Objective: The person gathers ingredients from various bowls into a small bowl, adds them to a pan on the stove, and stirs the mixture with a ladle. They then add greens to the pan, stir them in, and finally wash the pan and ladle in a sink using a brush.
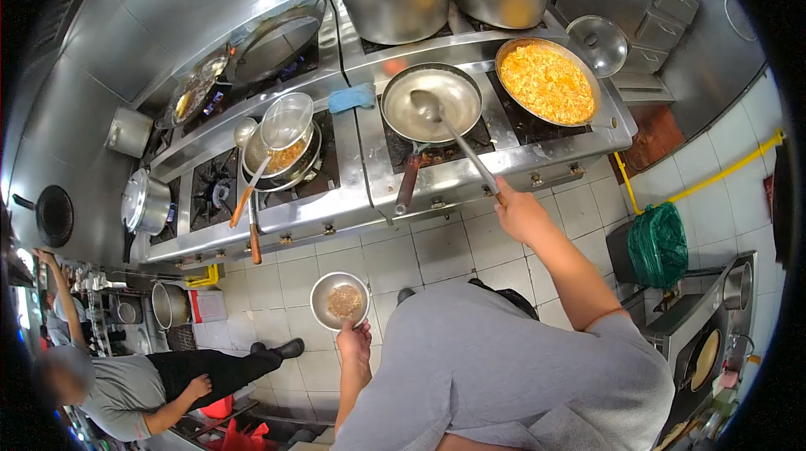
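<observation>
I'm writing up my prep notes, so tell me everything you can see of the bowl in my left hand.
The bowl is round, plain and silvery, apparently metal. Brownish, lumpy contents cover the bottom; exactly what they are can't be told. It is held open side up above the tiled floor, in front of the stove. The left hand grips it at the side nearest your body.
</observation>
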`<control>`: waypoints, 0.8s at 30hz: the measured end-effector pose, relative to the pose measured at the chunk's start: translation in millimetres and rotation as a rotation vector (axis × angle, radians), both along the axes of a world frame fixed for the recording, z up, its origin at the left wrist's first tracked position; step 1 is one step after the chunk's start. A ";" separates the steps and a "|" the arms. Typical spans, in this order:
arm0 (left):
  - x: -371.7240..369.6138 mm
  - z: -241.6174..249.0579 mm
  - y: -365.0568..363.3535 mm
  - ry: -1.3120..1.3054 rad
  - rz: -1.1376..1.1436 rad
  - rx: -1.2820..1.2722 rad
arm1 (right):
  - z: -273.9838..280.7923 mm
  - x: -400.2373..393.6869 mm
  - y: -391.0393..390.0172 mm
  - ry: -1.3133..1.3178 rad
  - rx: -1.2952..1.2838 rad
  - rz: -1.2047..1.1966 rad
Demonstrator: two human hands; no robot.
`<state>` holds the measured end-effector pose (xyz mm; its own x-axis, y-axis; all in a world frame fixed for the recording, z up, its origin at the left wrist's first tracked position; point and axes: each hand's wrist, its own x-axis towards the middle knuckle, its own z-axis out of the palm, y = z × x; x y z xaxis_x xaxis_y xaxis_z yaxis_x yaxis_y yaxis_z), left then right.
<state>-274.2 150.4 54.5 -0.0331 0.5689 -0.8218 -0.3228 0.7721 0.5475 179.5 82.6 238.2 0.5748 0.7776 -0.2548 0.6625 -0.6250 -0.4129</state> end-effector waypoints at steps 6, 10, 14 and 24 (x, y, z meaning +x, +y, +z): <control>1.5 -13.8 -2.4 0.001 -0.025 0.016 | -34.3 26.9 14.9 -0.027 0.095 0.039; 2.4 -5.4 -6.5 -0.001 -0.036 0.039 | -5.2 9.1 0.8 -0.091 -0.021 0.018; 1.1 -8.4 -12.9 0.003 -0.026 0.017 | -2.9 34.3 -12.2 -0.057 0.096 0.230; -20.1 -21.4 -16.2 0.002 0.047 0.029 | -48.0 64.6 -11.0 -0.245 0.114 0.001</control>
